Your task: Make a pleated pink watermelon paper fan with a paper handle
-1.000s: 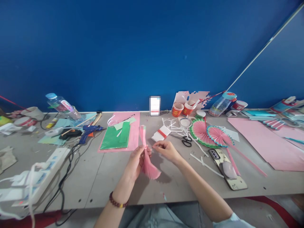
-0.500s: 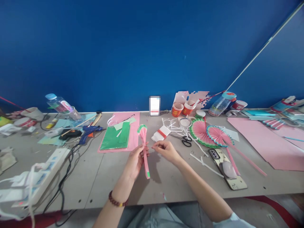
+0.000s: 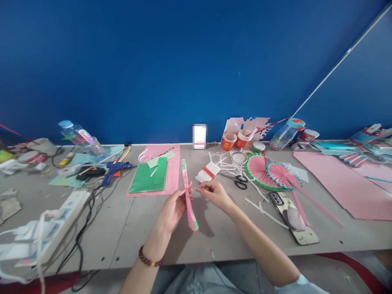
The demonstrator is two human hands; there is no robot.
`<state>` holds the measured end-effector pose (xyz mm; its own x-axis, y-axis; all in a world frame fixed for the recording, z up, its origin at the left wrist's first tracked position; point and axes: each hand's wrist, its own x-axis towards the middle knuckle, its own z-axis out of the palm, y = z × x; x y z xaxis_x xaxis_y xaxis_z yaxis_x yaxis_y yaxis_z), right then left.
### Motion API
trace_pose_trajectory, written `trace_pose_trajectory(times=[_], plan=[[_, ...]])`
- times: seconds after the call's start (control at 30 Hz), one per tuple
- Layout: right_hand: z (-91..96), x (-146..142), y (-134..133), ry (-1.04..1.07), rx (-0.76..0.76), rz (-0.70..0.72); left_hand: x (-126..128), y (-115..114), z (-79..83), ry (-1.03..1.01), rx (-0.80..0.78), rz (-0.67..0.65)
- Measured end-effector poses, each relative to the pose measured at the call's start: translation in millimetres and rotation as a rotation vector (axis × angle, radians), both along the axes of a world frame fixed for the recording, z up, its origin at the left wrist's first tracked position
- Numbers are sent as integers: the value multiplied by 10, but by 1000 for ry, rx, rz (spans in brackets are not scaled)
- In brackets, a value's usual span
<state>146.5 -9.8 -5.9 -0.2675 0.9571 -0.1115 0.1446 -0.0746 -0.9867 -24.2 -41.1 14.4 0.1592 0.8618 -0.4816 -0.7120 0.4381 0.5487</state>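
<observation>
A narrow bundle of pleated pink paper [image 3: 190,210] with green ends stands nearly lengthwise in front of me. My left hand [image 3: 176,206] grips it around the middle, thumb on the near side and fingers behind. Its lower end fans out slightly. Just to the right, my right hand [image 3: 214,194] hovers apart from the paper with thumb and fingertips pinched together; whatever may be between them is too small to make out. Beyond that hand lies a white packet with a red band [image 3: 208,171].
Green sheets [image 3: 147,179] on pink paper lie left, near a blue glue gun [image 3: 118,169] and power strip [image 3: 63,224]. To the right are black-handled scissors [image 3: 241,182], white paper strips, round pink pleated fans [image 3: 260,169], a phone [image 3: 294,220] and red paper cups [image 3: 228,141].
The pleated paper has turned in my left hand: its top now looks narrow and edge-on, while the lower end has swung right and spread slightly. My right hand has barely moved.
</observation>
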Motion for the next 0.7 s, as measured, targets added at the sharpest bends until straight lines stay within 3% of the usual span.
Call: trace_pose_trajectory(times=[0.43,0.7], plan=[[-15,-1,-13,-14,8,13,-18,-2,-29,5,56,17],[23,-7,-25,-1,-4,17,2,-4,-117,142,93,-10]])
